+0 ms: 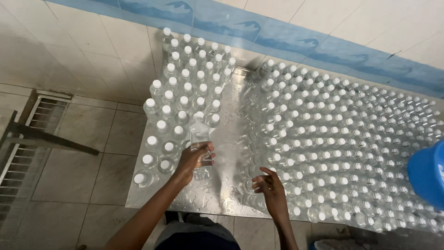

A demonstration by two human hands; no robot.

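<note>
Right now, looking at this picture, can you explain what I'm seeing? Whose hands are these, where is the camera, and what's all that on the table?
The single picture comes from a camera worn on a person's head, looking down at their own two bare hands. No machine is involved. Below is a wet metal table covered with small clear plastic bottles. A smaller group with white caps stands on the left; a much larger group fills the right side. The left hand grips one clear bottle, lifted above the bare strip between the groups. The right hand is open and holds nothing, its fingers next to the bottles of the larger group. A blue container shows at the right edge.
</note>
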